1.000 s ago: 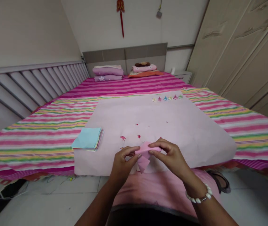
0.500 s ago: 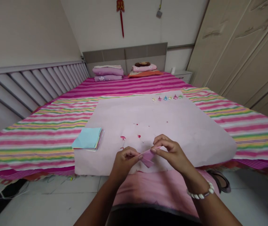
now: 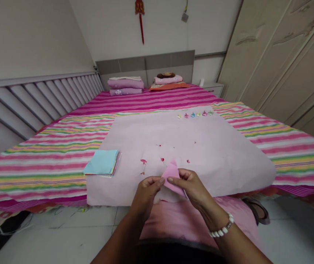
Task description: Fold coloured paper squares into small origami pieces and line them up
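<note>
Between my two hands is a folded sheet of pink origami paper, its pointed end aimed away from me over the near part of a large pale sheet. My left hand pinches the paper's left edge between thumb and fingers. On the other side my right hand grips it, thumb laid across the face and fingers behind. A stack of square coloured papers, light blue on top, lies to the left. Several small folded paper pieces stand in a row at the sheet's far right.
Holes or tears showing red dot the pale sheet, which lies on a striped bedspread. Folded bedding is by the headboard. A railing runs along the left, a wardrobe along the right.
The pink paper has been turned so its point faces away from me. My right hand has come down and closer to my left, its thumb now across the paper.
</note>
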Tool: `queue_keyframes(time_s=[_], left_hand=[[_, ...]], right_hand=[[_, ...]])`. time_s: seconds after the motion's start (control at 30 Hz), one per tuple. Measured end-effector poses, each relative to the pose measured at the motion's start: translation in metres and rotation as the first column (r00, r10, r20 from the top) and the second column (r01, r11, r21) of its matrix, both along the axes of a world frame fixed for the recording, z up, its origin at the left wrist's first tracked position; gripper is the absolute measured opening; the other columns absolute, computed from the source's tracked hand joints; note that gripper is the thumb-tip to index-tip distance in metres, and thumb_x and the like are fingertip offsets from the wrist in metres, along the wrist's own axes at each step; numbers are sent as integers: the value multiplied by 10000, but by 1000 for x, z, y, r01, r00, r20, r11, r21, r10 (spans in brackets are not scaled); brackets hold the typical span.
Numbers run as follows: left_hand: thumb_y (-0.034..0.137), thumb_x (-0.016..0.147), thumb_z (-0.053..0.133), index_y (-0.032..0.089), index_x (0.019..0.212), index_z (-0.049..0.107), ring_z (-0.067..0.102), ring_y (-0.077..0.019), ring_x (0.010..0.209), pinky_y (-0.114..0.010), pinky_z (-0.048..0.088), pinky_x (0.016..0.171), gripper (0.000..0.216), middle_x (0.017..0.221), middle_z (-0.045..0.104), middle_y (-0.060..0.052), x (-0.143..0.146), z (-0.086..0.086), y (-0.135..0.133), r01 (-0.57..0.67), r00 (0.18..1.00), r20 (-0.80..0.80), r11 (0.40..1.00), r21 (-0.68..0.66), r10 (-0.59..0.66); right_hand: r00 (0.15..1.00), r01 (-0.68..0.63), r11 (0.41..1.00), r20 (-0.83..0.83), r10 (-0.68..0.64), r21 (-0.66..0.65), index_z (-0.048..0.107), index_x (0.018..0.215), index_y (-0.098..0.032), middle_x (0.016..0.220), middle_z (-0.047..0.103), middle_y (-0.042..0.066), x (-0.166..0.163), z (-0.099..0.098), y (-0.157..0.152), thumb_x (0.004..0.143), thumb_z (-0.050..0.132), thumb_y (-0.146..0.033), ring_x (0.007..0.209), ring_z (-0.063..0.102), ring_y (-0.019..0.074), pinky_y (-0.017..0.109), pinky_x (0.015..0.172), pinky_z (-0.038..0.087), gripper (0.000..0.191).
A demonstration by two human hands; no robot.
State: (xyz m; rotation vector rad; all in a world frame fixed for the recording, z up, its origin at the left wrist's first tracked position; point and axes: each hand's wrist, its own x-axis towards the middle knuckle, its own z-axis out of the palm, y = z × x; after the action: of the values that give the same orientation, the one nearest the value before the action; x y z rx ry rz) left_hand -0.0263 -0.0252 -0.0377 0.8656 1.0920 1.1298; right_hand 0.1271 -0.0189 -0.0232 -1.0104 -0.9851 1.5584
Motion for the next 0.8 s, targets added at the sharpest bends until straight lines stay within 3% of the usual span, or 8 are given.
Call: queue_keyframes(time_s=[0.23,0.43,0.53,0.63,0.8], left_hand=[[367,631,761,149,600,667,514,-133,601,-251,399,600,239,590,603,4,-10,3,2,128,956,-274,990,60,-107],[336,660,741,154,706,705,565,-156,676,-264,435,655,191,677,649,-14,-13,12,11,236,938,-292,962,137,-189],[323,699,710,152,635,683,518,-127,608,-240,395,592,185,600,596,15,-9,18,16,249,933,-306,953,171,-189],[314,687,721,153,613,675,506,-122,599,-239,384,589,182,586,590,21,-6,23,24,184,948,-295,962,201,-119],[382,703,705,158,706,699,537,-116,668,-232,412,655,224,688,635,-4,-9,26,35,-92,977,-170,969,229,133]], right_hand=[[973,2,997,228,-19,71,445,457,-189,462,321,-76,7,-5,4,584,777,-412,454,237,68,226,435,173,419],[951,-133,989,292,106,72,400,477,-203,507,311,-66,4,-11,4,619,730,-384,486,245,82,239,467,181,402],[924,-184,979,355,142,86,354,479,-211,508,276,-72,-1,-13,2,638,693,-336,489,232,83,246,476,171,395],[906,-199,974,400,140,109,303,488,-218,513,241,-77,-5,-13,-1,649,665,-290,492,216,80,250,478,160,403],[917,-168,979,383,113,112,263,485,-222,510,225,-76,-5,-13,-2,650,671,-301,488,201,76,248,467,146,448]])
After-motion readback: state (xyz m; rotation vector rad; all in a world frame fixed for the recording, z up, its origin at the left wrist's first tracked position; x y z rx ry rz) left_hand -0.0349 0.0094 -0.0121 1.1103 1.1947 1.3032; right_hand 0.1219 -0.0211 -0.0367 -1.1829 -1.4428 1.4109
